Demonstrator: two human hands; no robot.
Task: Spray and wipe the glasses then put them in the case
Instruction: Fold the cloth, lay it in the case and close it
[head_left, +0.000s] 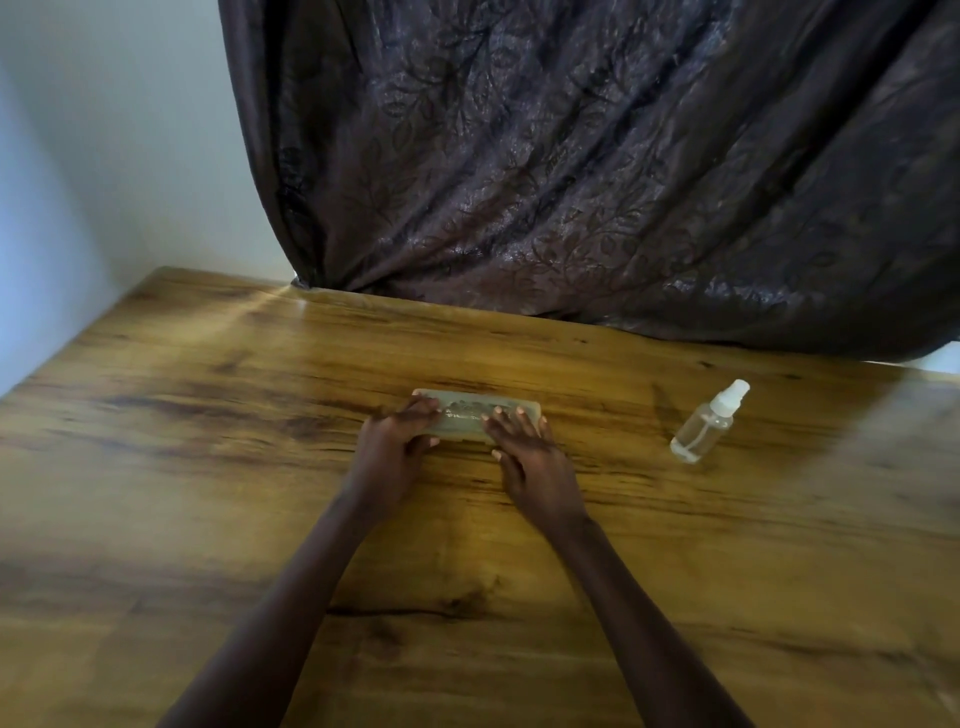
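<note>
A translucent greenish glasses case (470, 410) lies flat on the wooden table (208, 467), a little beyond the middle. My left hand (397, 447) grips its left end, fingers over the top and thumb at the front edge. My right hand (530, 457) rests on its right end with fingers spread over the lid. A dark shape shows faintly through the lid; I cannot tell whether it is the glasses. A clear spray bottle (709, 423) with a white cap stands tilted in view to the right of the case, apart from both hands. No cloth is visible.
A dark patterned curtain (571, 182) hangs down onto the table's far edge. A pale wall (104, 156) borders the left side. Bare wood surrounds the case on all sides.
</note>
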